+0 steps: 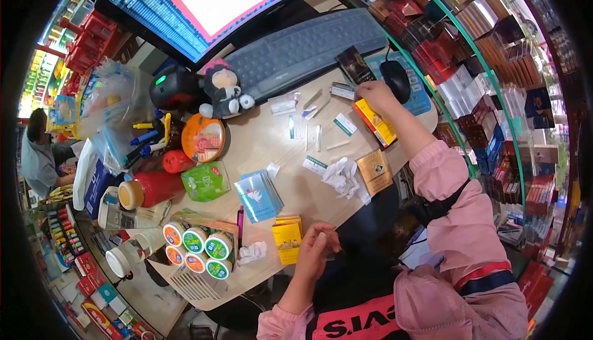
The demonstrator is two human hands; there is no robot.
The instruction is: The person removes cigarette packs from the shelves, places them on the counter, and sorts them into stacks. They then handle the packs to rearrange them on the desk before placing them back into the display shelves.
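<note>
Here, 2 green-white cartons [344, 124] lie loose between our left hand [315, 255] and right hand [379, 97], whose grips we can't tell.

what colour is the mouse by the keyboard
Black; it shows best in the head view.

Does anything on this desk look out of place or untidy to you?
Yes: crumpled white paper lies heaped beside the gold box, and a smaller wad near the round tubs, looking discarded. White sticks lie loose on the desk, not lined up. No spill shows.
</note>
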